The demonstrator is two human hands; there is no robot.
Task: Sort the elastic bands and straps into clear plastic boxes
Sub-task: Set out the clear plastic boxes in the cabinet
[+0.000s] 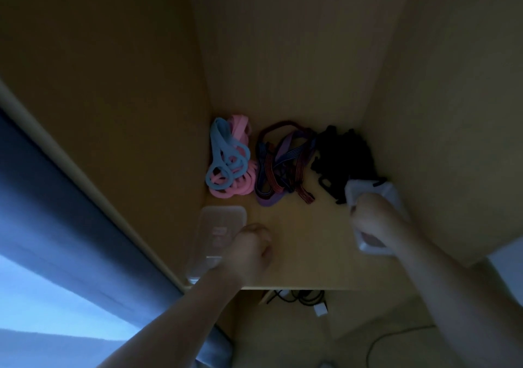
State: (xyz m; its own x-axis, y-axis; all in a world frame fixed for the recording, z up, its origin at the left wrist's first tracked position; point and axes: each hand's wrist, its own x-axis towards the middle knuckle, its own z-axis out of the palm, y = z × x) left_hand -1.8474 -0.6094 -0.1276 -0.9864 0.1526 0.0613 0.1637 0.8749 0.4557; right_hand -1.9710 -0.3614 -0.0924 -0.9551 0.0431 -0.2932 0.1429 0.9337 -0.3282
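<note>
Head: box (380,193) beneath right grip (370,221) (held).

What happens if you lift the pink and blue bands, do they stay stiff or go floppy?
Probably floppy: the pink and blue bands lie in soft, curled loops. They look thin, so they are likely light. The loops overlap, so lifting one may drag others along.

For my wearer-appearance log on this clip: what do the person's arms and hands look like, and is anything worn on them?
The left forearm and right forearm are bare to the frame edge, with no sleeve in view. The left hand and right hand are ungloved. No watch, bracelet or ring shows, though the picture is dim, so a thin ring could go unseen.
</note>
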